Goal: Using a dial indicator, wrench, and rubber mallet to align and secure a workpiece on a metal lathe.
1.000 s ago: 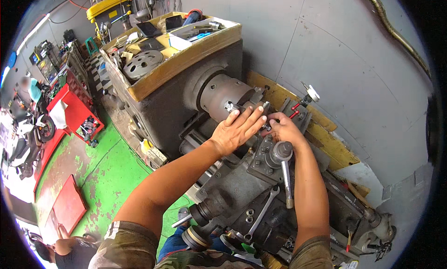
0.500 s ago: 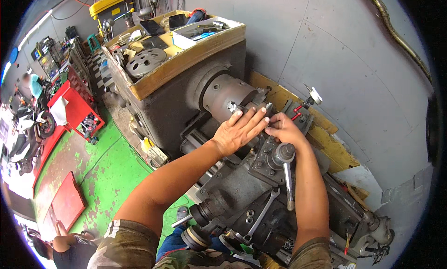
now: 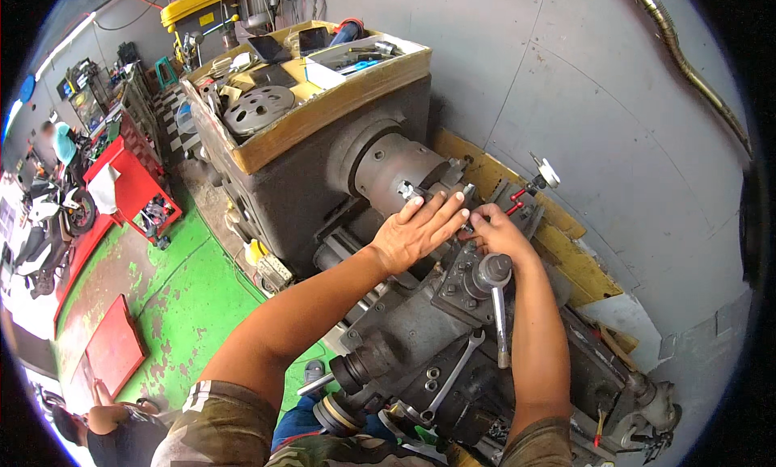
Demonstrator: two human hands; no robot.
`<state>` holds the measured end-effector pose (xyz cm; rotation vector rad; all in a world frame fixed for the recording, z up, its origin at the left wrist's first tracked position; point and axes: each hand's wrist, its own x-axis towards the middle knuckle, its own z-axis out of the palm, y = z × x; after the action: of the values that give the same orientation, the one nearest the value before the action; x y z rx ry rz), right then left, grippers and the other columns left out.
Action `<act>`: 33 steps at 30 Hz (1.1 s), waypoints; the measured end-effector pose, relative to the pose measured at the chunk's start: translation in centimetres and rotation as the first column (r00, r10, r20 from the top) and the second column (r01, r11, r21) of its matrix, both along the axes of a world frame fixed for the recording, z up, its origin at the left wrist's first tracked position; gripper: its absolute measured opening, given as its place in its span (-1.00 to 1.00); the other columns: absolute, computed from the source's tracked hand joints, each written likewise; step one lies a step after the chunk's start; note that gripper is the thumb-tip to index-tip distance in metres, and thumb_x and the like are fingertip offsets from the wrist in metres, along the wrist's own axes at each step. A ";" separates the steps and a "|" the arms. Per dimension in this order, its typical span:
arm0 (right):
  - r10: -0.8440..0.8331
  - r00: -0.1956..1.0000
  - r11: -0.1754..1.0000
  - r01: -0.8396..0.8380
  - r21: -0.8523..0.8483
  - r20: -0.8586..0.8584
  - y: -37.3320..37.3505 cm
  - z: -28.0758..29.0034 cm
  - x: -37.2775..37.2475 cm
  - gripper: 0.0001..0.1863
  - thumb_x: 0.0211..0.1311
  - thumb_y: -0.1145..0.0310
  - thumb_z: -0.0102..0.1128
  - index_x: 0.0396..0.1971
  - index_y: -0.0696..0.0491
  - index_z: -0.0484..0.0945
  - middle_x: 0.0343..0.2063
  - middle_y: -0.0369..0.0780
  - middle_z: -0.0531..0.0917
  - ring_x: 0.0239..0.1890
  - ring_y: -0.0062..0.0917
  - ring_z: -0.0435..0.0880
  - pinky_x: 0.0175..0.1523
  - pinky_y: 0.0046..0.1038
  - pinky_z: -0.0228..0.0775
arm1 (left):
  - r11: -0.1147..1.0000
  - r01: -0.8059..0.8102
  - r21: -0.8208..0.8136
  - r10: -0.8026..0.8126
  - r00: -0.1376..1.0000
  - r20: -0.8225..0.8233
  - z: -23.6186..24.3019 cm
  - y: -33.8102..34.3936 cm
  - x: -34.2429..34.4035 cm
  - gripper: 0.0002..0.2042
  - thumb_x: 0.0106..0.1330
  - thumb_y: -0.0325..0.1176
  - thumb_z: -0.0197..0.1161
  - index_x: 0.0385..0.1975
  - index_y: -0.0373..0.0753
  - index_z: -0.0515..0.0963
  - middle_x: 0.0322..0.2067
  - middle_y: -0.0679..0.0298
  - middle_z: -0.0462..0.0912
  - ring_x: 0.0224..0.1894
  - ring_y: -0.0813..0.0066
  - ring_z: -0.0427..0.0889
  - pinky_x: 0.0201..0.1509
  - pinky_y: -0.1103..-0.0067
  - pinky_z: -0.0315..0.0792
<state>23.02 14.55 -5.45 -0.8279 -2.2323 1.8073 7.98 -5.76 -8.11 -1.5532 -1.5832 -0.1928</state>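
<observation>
My left hand (image 3: 419,234) lies flat with its fingers stretched out, over the front of a lathe's round metal chuck (image 3: 394,165). Its palm and fingers cover whatever is behind them. Close beside its fingertips, my right hand (image 3: 499,233) is closed in a pinch just above the tool post (image 3: 464,279). What the pinched fingers hold, if anything, is hidden. A bright chuck jaw (image 3: 407,190) shows above my left thumb. The tool post's lever (image 3: 499,326) slants down alongside my right forearm.
A dial gauge (image 3: 548,174) on a red-jointed arm stands behind my right hand. A combination wrench (image 3: 454,376) and two nuts lie on the carriage. Atop the headstock, a wooden-edged tray (image 3: 323,103) holds tools and a perforated disc. A red cart (image 3: 133,180) and other people are off left.
The right hand's fingers have shifted slightly at the tool post. The left hand stays almost in place, still spread at the chuck. The whole view has moved a little.
</observation>
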 end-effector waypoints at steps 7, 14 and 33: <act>0.094 0.993 0.984 -0.104 0.143 0.072 0.4 0.8 -0.2 -0.65 0.59 0.24 0.26 0.11 0.15 0.43 -0.25 -0.09 0.76 -0.33 -0.49 0.73 -0.21 -0.40 0.60 | 1.000 0.000 0.012 0.000 1.000 0.007 -0.1 0.2 0.3 -0.35 0.44 -0.20 0.13 0.56 -0.05 0.26 0.56 0.21 0.34 0.44 0.34 0.45 0.57 0.30 0.01; 0.082 0.996 0.961 -0.086 0.261 0.028 0.0 0.6 0.2 -0.63 0.52 0.26 0.33 0.08 0.21 0.46 -0.25 -0.12 0.75 -0.28 -0.46 0.75 -0.18 -0.39 0.60 | 0.999 -0.010 -0.036 0.010 1.000 -0.004 -0.4 0.6 0.3 -0.31 0.39 -0.18 0.19 0.56 -0.03 0.27 0.58 0.21 0.32 0.47 0.35 0.45 0.55 0.20 -0.03; 0.000 1.000 0.988 0.001 0.156 -0.009 -1.4 0.5 -0.1 -0.68 0.54 0.34 0.29 0.10 0.21 0.49 -0.27 -0.13 0.74 -0.31 -0.44 0.75 -0.20 -0.32 0.63 | 0.993 -0.047 -0.107 0.047 0.999 0.003 -0.7 0.3 -0.2 -0.33 0.47 -0.21 0.12 0.60 0.10 0.19 0.60 0.23 0.28 0.50 0.35 0.40 0.58 0.21 -0.11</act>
<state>22.91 13.18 -4.96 -0.7887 -2.3315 1.6067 7.83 -5.48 -8.83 -1.5959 -1.6562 -0.0878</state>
